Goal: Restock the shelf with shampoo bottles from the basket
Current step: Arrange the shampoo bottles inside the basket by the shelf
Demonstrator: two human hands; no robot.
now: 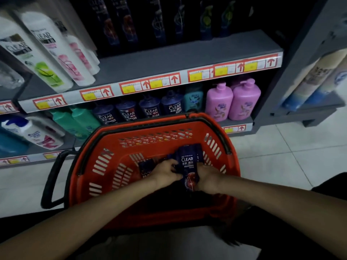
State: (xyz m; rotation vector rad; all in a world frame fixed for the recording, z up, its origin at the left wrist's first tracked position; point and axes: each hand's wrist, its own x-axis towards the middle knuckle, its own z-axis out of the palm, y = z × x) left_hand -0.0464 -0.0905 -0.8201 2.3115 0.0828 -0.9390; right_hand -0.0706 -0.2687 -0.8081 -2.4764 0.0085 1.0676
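Note:
A red plastic basket (187, 126) stands on the floor in front of the shelf. Inside it lie dark blue CLEAR shampoo bottles. Both my hands are down in the basket. My right hand (207, 178) grips the lower end of one dark CLEAR bottle (188, 166) from the right. My left hand (166, 170) holds the same bottle from the left. Another dark bottle (145, 168) lies just left of my left hand. The middle shelf (169, 59) has a bare grey stretch in front of a row of dark bottles (129, 25).
White CLEAR bottles (47, 49) stand at the shelf's left. Below are green bottles (75, 121), dark pump bottles (150, 107) and pink pump bottles (232, 100). The basket's black handle (50, 177) sticks out left. A second shelf unit (309, 81) stands right, over white floor tiles.

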